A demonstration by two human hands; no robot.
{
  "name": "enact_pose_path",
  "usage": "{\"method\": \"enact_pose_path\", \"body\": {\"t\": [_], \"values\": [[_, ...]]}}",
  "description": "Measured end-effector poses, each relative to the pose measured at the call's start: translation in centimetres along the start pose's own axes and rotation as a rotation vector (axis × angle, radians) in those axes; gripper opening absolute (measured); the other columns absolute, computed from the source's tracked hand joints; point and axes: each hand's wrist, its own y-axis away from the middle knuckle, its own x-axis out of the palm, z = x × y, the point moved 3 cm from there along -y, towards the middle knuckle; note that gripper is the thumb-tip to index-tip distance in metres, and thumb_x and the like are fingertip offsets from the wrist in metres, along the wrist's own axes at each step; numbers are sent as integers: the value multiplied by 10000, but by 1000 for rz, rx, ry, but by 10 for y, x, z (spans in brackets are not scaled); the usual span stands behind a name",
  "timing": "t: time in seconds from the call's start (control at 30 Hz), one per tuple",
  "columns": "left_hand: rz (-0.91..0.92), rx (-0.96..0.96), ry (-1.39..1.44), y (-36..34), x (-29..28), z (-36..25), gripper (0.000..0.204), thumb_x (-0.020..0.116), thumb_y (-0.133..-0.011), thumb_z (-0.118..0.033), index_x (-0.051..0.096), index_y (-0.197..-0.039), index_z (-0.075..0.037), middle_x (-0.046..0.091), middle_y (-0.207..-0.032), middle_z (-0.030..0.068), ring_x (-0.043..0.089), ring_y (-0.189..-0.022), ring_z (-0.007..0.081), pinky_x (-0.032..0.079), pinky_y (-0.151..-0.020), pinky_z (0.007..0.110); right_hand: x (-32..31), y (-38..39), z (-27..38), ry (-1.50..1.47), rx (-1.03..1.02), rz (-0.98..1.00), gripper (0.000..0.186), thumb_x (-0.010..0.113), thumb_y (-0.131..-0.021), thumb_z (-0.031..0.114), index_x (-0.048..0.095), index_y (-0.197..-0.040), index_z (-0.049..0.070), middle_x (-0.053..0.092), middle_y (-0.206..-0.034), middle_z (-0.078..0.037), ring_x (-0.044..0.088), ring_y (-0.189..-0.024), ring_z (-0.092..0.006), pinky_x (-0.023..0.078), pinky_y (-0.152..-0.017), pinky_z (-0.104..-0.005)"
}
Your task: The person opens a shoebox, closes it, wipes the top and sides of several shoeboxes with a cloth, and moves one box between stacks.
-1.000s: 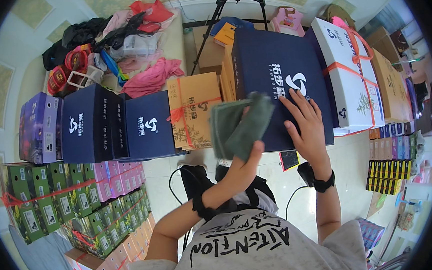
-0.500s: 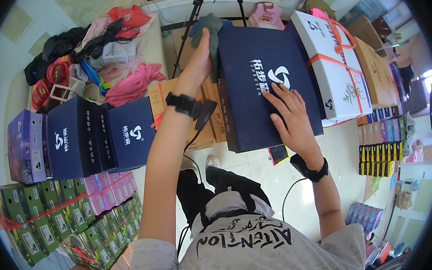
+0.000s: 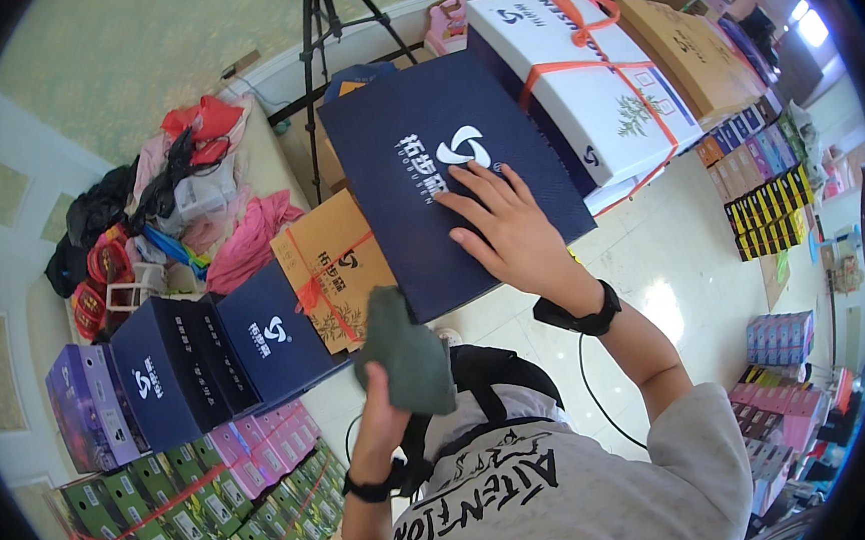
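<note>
Left hand (image 3: 381,419) gripped a dark green cloth (image 3: 409,357), thumb visible at its near edge, fingers hidden. Right hand (image 3: 505,227) lay palm-down on the lid of the dark blue shoebox (image 3: 443,134), fingers spread, grasping nothing. Box lay ahead and to the right of the left hand, beside a red-ribboned tan box (image 3: 337,267); its long axis appeared to run away from the person, far end leaning left. Cloth was by the near left corner; contact could not be determined.
</note>
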Motion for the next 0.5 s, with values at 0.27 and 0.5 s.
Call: {"method": "enact_pose_path", "body": {"t": [0.27, 0.5], "values": [[130, 327, 29, 42, 48, -74, 548, 410, -938, -369, 306, -1342, -14, 378, -1354, 127, 406, -1215, 256, 310, -1016, 406, 3, 7, 84, -2057, -20, 130, 644, 440, -915, 412, 226, -1377, 19, 302, -1381, -161, 294, -1290, -256, 250, -1052, -375], [131, 739, -1305, -6, 121, -123, 373, 534, -875, -147, 477, -1200, 24, 517, -1202, 123, 459, -1139, 214, 329, -969, 337, 28, 39, 74, -2483, 476, 504, 500, 442, -924, 377, 398, -1275, 24, 478, -1268, -111, 512, -1112, -195, 394, -975, -348]]}}
